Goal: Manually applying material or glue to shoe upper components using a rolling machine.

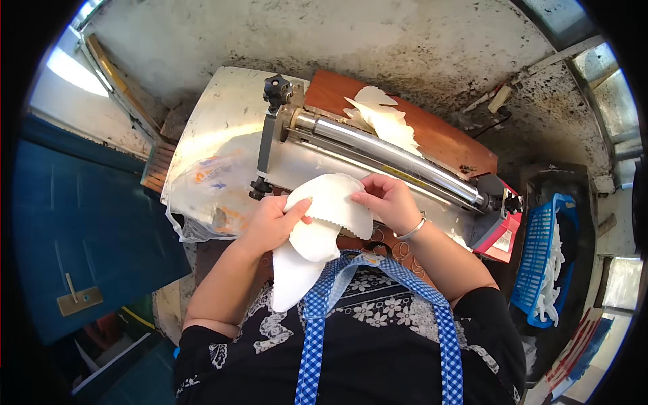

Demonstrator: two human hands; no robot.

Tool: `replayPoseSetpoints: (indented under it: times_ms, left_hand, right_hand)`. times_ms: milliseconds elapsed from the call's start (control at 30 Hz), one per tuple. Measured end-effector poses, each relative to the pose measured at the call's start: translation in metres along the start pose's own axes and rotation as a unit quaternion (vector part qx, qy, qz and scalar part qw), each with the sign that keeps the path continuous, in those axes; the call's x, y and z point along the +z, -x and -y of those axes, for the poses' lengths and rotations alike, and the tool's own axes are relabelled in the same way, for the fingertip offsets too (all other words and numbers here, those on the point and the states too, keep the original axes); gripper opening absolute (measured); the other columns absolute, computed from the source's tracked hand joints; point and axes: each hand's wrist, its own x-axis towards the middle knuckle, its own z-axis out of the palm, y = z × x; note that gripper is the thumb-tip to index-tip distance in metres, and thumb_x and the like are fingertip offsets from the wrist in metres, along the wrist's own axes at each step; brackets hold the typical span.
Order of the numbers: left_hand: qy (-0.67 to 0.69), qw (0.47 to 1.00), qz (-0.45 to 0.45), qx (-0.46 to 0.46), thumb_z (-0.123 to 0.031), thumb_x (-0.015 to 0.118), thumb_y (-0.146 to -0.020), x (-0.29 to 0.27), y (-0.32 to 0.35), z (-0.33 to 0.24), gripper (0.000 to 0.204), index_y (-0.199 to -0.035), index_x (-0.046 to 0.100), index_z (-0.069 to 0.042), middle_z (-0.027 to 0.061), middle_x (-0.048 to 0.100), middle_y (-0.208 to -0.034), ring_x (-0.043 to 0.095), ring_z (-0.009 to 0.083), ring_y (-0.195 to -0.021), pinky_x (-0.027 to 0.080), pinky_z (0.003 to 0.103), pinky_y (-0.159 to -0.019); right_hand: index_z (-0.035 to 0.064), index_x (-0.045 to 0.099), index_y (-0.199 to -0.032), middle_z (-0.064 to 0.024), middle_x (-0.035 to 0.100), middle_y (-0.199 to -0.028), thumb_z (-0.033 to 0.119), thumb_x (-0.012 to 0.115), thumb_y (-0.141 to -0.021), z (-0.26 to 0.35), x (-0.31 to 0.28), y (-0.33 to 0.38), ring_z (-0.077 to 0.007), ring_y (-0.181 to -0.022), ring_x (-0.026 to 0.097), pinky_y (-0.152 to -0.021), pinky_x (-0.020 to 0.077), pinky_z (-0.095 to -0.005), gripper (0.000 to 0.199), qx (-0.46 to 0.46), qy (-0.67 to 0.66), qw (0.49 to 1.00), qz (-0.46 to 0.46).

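**benchlurker:** Behind the hands, a roller machine (pixel 378 158) with a shiny steel cylinder runs across a metal-topped table (pixel 216 121). More white pieces (pixel 385 118) sit piled on the brown board (pixel 439 138) past the roller. A crumpled clear plastic bag (pixel 202 196) lies at the left, and a blue basket (pixel 540 250) with white strips stands off to the right.

**scrapfan:** And the white sheet itself?

**benchlurker:** The white sheet (pixel 327 202) with the zigzag edge is right in front of the roller, between both hands. The left hand (pixel 273 223) grips its left side, thumb on top. The right hand (pixel 388 202) pinches its right edge. A lower flap droops onto the blue checked apron (pixel 324 297).
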Motion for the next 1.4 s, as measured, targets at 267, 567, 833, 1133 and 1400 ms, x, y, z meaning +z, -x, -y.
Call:
replayPoseSetpoints:
  times_ms: [267, 567, 833, 1133, 1400]
  left_hand:
    - [0.02, 0.991, 0.1, -0.085, -0.033, 0.052, -0.086, 0.008, -0.042, 0.016, 0.033, -0.073, 0.063, -0.005, 0.005, 0.06, -0.067, 0.051, 0.0098, -0.052, 0.04, 0.024, -0.047]
    - [0.078, 0.983, 0.108, -0.126, -0.012, 0.061, -0.079, 0.0, -0.048, -0.013, 0.018, -0.094, 0.056, -0.004, 0.0037, 0.056, -0.072, 0.054, 0.0086, -0.059, 0.043, 0.02, -0.052]
    - [-0.012, 0.997, -0.017, 0.075, 0.007, 0.052, -0.078, -0.052, 0.013, 0.002, 0.06, -0.13, 0.026, -0.008, 0.007, 0.057, -0.09, 0.058, 0.0107, -0.078, 0.046, 0.023, -0.067]
    - [-0.238, 0.959, 0.063, 0.141, -0.007, 0.062, -0.075, -0.014, 0.0, -0.033, 0.055, -0.126, 0.042, -0.013, 0.0134, 0.062, -0.087, 0.06, 0.0199, -0.078, 0.047, 0.03, -0.07]
    - [-0.316, 0.932, 0.101, 0.144, -0.009, 0.061, -0.075, -0.005, -0.005, -0.022, 0.057, -0.128, 0.042, -0.019, 0.0158, 0.061, -0.098, 0.059, 0.0252, -0.076, 0.047, 0.032, -0.071]
  right_hand:
    - [-0.0007, 0.061, -0.091, -0.0116, 0.056, -0.08, 0.014, 0.062, -0.078, 0.017, -0.01, -0.044, -0.0233, -0.073, 0.058, -0.068, 0.0463, -0.0308, 0.02, -0.387, 0.412, 0.803, -0.189]
    - [0.0006, 0.061, -0.085, -0.0156, 0.059, -0.076, 0.015, 0.059, -0.076, 0.017, -0.045, -0.111, -0.0303, -0.076, 0.057, -0.069, 0.045, -0.0364, 0.017, -0.195, 0.441, 0.864, -0.146]
    - [0.0041, 0.057, -0.082, -0.0041, 0.049, -0.072, 0.013, 0.062, -0.056, -0.017, -0.03, 0.015, -0.0189, -0.067, 0.049, -0.059, 0.0389, -0.029, 0.028, -0.474, 0.591, 0.653, 0.007]
    - [0.0028, 0.057, -0.086, -0.0101, 0.055, -0.088, 0.017, 0.07, -0.068, 0.019, -0.009, -0.012, -0.0265, -0.082, 0.054, -0.07, 0.0453, -0.0346, 0.026, -0.315, 0.288, 0.892, -0.147]
    - [0.0013, 0.059, -0.091, -0.0052, 0.058, -0.082, 0.017, 0.062, -0.079, 0.011, -0.008, -0.019, -0.0147, -0.071, 0.057, -0.06, 0.0455, -0.0256, 0.02, -0.27, 0.208, 0.935, -0.098]
